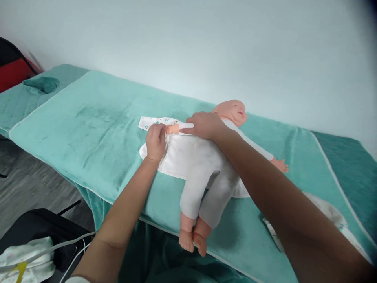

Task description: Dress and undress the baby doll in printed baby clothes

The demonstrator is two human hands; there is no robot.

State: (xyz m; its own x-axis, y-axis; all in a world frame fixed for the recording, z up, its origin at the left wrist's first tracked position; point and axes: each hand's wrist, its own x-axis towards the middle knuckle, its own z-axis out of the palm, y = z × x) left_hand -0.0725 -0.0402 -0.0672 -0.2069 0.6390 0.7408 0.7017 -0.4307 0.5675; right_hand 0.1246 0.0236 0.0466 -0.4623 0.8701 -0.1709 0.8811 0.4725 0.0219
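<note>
A baby doll (197,169) in a white long-sleeved suit lies on its back, its head toward the wall and its bare feet at the near edge. Under it is spread a white garment (173,173) with a printed sleeve (150,122) reaching left. My left hand (156,141) is closed at the doll's hand, its fingertips pinched there. Across the doll's upper body comes my right hand (204,124), with thumb and fingers closed on the white sleeve of the doll's outstretched arm. My fingers partly hide that arm.
The green-covered bed (88,118) runs along a white wall (188,47). White cloths (326,210) lie at its right, partly behind my forearm. At lower left, a black chair (44,224) bears a folded white cloth (32,259), with cables crossing it. A red-and-black chair (14,72) stands far left.
</note>
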